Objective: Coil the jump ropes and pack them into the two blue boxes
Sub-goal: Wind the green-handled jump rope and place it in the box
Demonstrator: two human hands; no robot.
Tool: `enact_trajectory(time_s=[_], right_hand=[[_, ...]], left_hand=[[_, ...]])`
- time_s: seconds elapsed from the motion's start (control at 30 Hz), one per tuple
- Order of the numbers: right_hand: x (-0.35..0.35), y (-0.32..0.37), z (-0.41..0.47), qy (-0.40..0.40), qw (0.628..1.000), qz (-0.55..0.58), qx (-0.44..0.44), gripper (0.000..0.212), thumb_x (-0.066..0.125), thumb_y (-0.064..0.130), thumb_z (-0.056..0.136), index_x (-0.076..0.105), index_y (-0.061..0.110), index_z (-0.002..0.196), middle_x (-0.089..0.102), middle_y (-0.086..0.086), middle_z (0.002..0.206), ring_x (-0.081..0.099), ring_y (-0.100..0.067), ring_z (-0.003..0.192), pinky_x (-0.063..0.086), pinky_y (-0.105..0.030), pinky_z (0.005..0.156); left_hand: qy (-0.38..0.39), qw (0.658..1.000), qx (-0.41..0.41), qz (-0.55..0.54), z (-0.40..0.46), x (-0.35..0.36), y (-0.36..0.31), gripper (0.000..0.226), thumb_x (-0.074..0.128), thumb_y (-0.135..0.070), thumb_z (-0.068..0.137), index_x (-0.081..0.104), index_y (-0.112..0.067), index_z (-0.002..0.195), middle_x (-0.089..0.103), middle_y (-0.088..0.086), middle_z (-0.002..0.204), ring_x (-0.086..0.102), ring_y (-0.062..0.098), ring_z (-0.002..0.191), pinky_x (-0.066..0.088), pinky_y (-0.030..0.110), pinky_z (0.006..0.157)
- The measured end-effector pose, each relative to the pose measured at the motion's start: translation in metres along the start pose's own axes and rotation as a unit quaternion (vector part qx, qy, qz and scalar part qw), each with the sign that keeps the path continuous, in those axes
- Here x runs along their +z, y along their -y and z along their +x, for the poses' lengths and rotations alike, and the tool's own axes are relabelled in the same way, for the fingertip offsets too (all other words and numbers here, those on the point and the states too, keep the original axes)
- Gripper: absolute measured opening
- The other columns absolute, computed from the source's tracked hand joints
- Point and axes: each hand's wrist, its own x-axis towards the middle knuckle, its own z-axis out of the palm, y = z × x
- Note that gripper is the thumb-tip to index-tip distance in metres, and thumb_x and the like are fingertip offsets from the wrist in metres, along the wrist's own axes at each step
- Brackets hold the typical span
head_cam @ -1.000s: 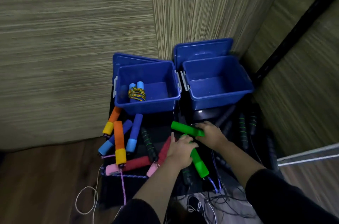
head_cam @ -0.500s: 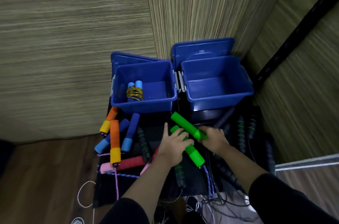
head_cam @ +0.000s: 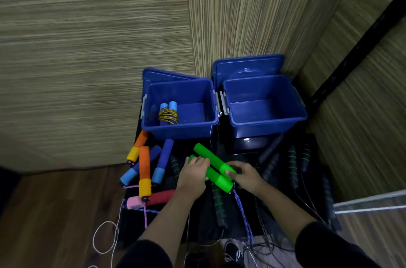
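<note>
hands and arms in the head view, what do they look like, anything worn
Two bare hands, the left hand and the right hand, with bare forearms. No gloves, rings, watch or wristbands show. Each arm wears a dark, black-looking sleeve pushed up toward the elbow: the left sleeve and the right sleeve. The fabric looks plain, with no visible print or markings.

Two blue boxes [head_cam: 180,129] [head_cam: 267,122] of smooth, slightly glossy plastic. Green handles [head_cam: 214,167] of matt foam; orange-and-yellow handle [head_cam: 144,171] and blue handle [head_cam: 161,163] of the same soft, dull foam. Purple cord [head_cam: 242,212] braided, rough-looking. Black tabletop [head_cam: 246,144] smooth and shiny. Wall panels [head_cam: 87,59] of streaked wood-grain veneer, matt. Floor [head_cam: 55,212] of dark wood boards, faintly satin.
</note>
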Motion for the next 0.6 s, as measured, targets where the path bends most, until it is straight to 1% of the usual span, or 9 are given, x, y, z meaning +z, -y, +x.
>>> enact_trajectory(time_s=[0.07, 0.13, 0.23, 0.3, 0.4, 0.43, 0.5, 0.57, 0.6], right_hand=[[0.003, 0.004, -0.002, -0.001, 0.999, 0.024, 0.035, 0.027, 0.066, 0.019, 0.085, 0.063, 0.032, 0.109, 0.067, 0.001, 0.105, 0.064, -0.018, 0.101, 0.052, -0.04, 0.092], [0.007, 0.005, -0.004, 0.009, 0.998, 0.039, 0.053, 0.039, 0.068, 0.017, 0.083, 0.06, 0.029, 0.119, 0.061, 0.0, 0.114, 0.06, -0.017, 0.106, 0.05, -0.036, 0.094], [0.01, 0.001, -0.009, 0.012, 1.0, 0.026, 0.002, 0.068, 0.083, 0.013, 0.068, 0.054, 0.024, 0.129, 0.055, -0.004, 0.123, 0.053, -0.015, 0.114, 0.042, -0.03, 0.103], [0.011, 0.0, -0.013, 0.028, 0.999, 0.036, -0.009, 0.079, 0.085, 0.007, 0.064, 0.051, 0.018, 0.134, 0.056, -0.001, 0.126, 0.052, -0.013, 0.117, 0.039, -0.024, 0.103], [0.011, 0.002, -0.017, 0.02, 0.998, 0.061, -0.019, 0.079, 0.085, 0.005, 0.063, 0.051, 0.015, 0.134, 0.058, 0.002, 0.127, 0.053, -0.011, 0.117, 0.04, -0.018, 0.099], [0.009, 0.004, -0.019, 0.017, 0.997, 0.076, -0.022, 0.078, 0.084, 0.003, 0.063, 0.052, 0.015, 0.133, 0.059, 0.002, 0.126, 0.055, -0.01, 0.114, 0.042, -0.017, 0.095], [0.002, 0.009, -0.023, 0.016, 0.991, 0.133, -0.01, 0.071, 0.081, -0.004, 0.065, 0.056, 0.011, 0.129, 0.064, 0.001, 0.116, 0.06, -0.005, 0.1, 0.048, -0.014, 0.082], [-0.009, 0.015, -0.027, 0.037, 0.983, 0.182, 0.008, 0.064, 0.076, -0.01, 0.068, 0.058, 0.011, 0.125, 0.068, 0.002, 0.102, 0.063, -0.003, 0.086, 0.051, -0.015, 0.07], [-0.015, 0.019, -0.029, 0.054, 0.98, 0.191, 0.017, 0.062, 0.075, -0.01, 0.069, 0.06, 0.014, 0.124, 0.069, 0.003, 0.097, 0.065, -0.004, 0.082, 0.052, -0.018, 0.067]], left_hand=[[0.007, 1.0, -0.004, 0.014, -0.001, 0.0, 0.001, 0.052, 0.067, -0.018, 0.079, 0.05, -0.013, 0.128, 0.055, 0.002, 0.123, 0.047, 0.027, 0.116, 0.031, 0.046, 0.109], [0.017, 0.999, -0.009, 0.034, -0.003, -0.001, 0.002, 0.061, 0.063, -0.024, 0.084, 0.037, -0.016, 0.14, 0.046, -0.002, 0.134, 0.041, 0.023, 0.123, 0.028, 0.043, 0.111], [0.014, 0.999, -0.016, 0.05, -0.004, -0.004, 0.0, 0.067, 0.059, -0.027, 0.088, 0.027, -0.02, 0.146, 0.037, -0.006, 0.141, 0.034, 0.018, 0.13, 0.022, 0.046, 0.114], [0.02, 0.998, -0.022, 0.06, -0.006, -0.006, 0.0, 0.069, 0.058, -0.029, 0.088, 0.023, -0.023, 0.147, 0.034, -0.007, 0.144, 0.032, 0.017, 0.132, 0.024, 0.048, 0.111], [0.012, 0.994, 0.009, 0.11, -0.008, -0.009, 0.002, 0.078, 0.056, -0.034, 0.087, 0.013, -0.028, 0.151, 0.019, -0.007, 0.156, 0.033, 0.019, 0.132, 0.032, 0.047, 0.099], [0.019, 0.992, 0.026, 0.123, -0.008, -0.009, 0.004, 0.08, 0.055, -0.036, 0.086, 0.009, -0.031, 0.152, 0.012, -0.007, 0.159, 0.032, 0.019, 0.132, 0.032, 0.048, 0.097], [0.031, 0.988, 0.064, 0.139, -0.005, -0.011, 0.007, 0.081, 0.052, -0.043, 0.086, 0.005, -0.036, 0.151, 0.002, -0.009, 0.161, 0.031, 0.02, 0.132, 0.03, 0.049, 0.095], [0.034, 0.984, 0.101, 0.142, -0.001, -0.017, 0.01, 0.08, 0.049, -0.053, 0.084, 0.008, -0.037, 0.151, 0.009, -0.009, 0.161, 0.033, 0.021, 0.131, 0.03, 0.048, 0.092], [0.028, 0.983, 0.121, 0.137, 0.001, -0.02, 0.011, 0.079, 0.048, -0.058, 0.082, 0.015, -0.036, 0.15, 0.021, -0.008, 0.158, 0.039, 0.022, 0.128, 0.032, 0.048, 0.089]])
